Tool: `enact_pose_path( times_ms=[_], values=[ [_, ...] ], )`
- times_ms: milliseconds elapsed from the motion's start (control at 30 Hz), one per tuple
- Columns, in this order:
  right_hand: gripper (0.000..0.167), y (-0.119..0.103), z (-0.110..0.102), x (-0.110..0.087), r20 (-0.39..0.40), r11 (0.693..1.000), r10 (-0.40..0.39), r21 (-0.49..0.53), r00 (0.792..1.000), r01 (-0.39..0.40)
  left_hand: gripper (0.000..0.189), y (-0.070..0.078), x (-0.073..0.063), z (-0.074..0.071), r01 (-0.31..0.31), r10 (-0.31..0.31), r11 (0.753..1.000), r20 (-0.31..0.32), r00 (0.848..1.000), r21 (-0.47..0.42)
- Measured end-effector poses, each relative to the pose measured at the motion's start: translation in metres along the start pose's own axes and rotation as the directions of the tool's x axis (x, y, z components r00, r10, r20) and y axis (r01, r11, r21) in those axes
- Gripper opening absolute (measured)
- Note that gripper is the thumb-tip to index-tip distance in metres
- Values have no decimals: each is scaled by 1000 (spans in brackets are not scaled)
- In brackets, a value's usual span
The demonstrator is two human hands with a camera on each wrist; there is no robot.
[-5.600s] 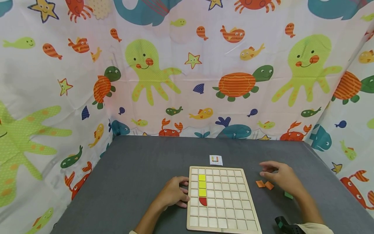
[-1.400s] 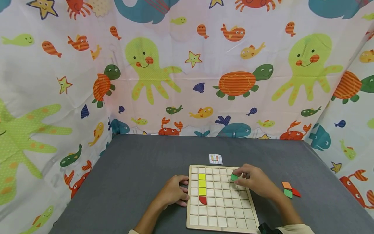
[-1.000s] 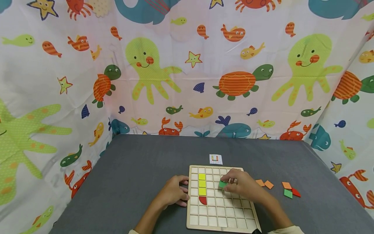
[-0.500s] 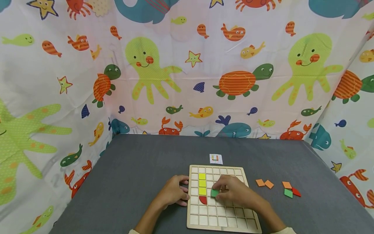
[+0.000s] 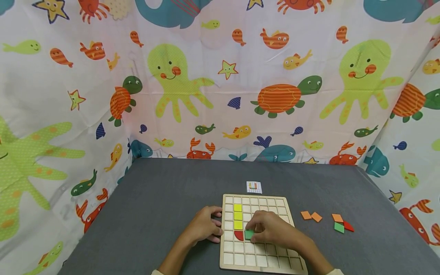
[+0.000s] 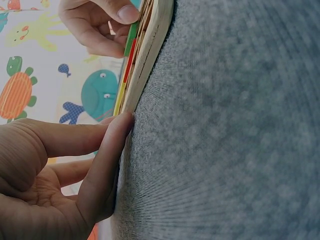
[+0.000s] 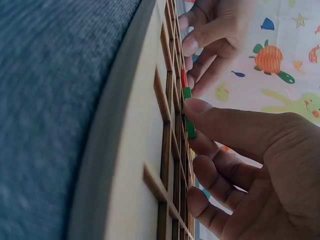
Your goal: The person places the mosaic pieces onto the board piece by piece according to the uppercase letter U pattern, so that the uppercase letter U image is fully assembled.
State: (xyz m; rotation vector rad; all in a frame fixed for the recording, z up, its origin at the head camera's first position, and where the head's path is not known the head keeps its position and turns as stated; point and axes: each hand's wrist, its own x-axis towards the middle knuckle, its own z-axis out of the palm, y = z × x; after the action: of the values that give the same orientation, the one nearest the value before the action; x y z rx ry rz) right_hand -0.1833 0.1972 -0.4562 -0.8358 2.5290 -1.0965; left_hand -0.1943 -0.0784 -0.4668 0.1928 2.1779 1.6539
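Observation:
My right hand point(image 5: 271, 228) pinches a green square tile point(image 5: 249, 234) between thumb and fingers, over the gridded wooden board point(image 5: 264, 269). The tile sits right beside a red quarter-round tile point(image 5: 238, 235) in the same row. Above the red one, three yellow square tiles point(image 5: 238, 215) lie in one column. In the right wrist view the green tile point(image 7: 189, 112) shows edge-on at the board's surface, with the thumb against it. My left hand point(image 5: 203, 226) touches the board's left edge with its fingertips. In the left wrist view, the fingertips rest at the board's rim point(image 6: 150, 62).
Beyond the board lies a small printed pattern card point(image 5: 254, 187). To the right, on the grey table point(image 5: 178, 191), are two orange tiles point(image 5: 311, 216), then another orange tile point(image 5: 337, 217), a green tile point(image 5: 338, 227) and a red one point(image 5: 348, 225). A sea-animal curtain point(image 5: 220, 49) encloses the table.
From the loose tiles at the right, my right hand has brought the green tile across the board, leftward and nearer, to beside the red tile. The left hand stays at the board's edge.

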Motion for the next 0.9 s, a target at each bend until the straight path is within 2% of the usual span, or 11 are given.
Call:
enact_pose_path(
  times_ms=[633,767,900],
  values=[
    [27,-1,1,0,18,999,18,30,1000,-19,74,0,1,1,9,-9,1000,-5,1000,4],
    [25,0,0,-1,8,999,9,31,1000,-10,73,0,0,1,3,-3,1000,-1,1000,-2],
    [22,2,-3,-2,-14,999,34,20,999,-33,73,1,0,1,1,-1,1000,3,1000,-7]
  ],
)
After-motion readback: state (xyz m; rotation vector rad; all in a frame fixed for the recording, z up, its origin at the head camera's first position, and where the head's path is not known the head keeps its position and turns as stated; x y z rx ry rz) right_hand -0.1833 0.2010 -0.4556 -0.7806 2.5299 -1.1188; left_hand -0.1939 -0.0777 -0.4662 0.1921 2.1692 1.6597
